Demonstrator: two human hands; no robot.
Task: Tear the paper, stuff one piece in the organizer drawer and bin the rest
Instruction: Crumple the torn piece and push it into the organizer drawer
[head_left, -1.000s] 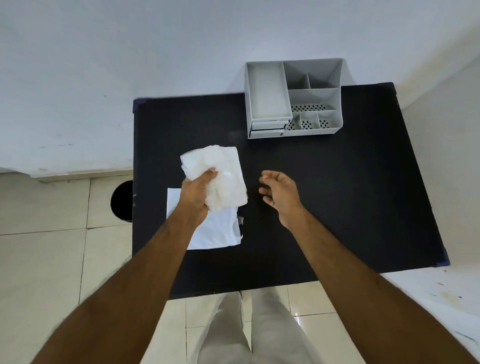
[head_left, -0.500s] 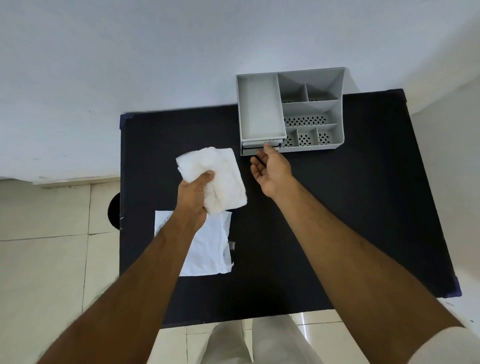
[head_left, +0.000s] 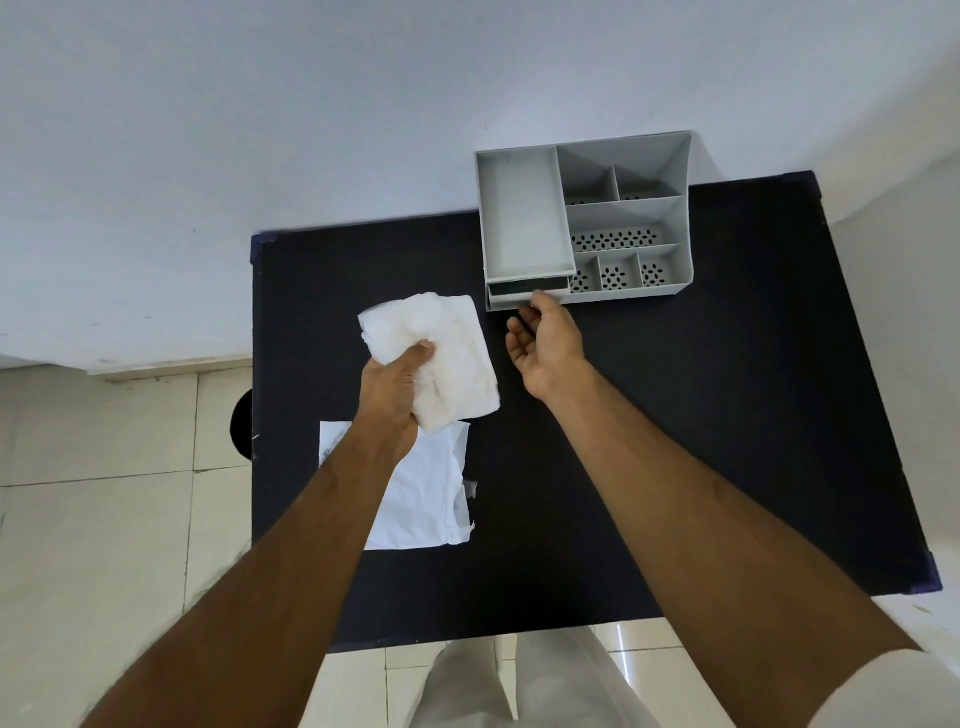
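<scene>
My left hand (head_left: 389, 387) is shut on a crumpled white piece of paper (head_left: 452, 353), held above the black table (head_left: 727, 415). A second flat torn piece of paper (head_left: 421, 499) lies on the table under my left wrist. The grey organizer (head_left: 670, 171) stands at the table's far edge. Its small drawer (head_left: 514, 300) at the front left is pulled out slightly, showing a dark gap. My right hand (head_left: 550, 343) is palm up, its thumb and fingertips pinching the drawer's front lip.
A dark round bin (head_left: 241, 426) shows on the tiled floor just past the table's left edge. White walls run behind the table and along its right side. My legs stand at the near edge.
My right hand has reached from mid-table to the organizer and taken hold of the drawer front, and the drawer has slid out a little. My left hand still holds the crumpled piece.
</scene>
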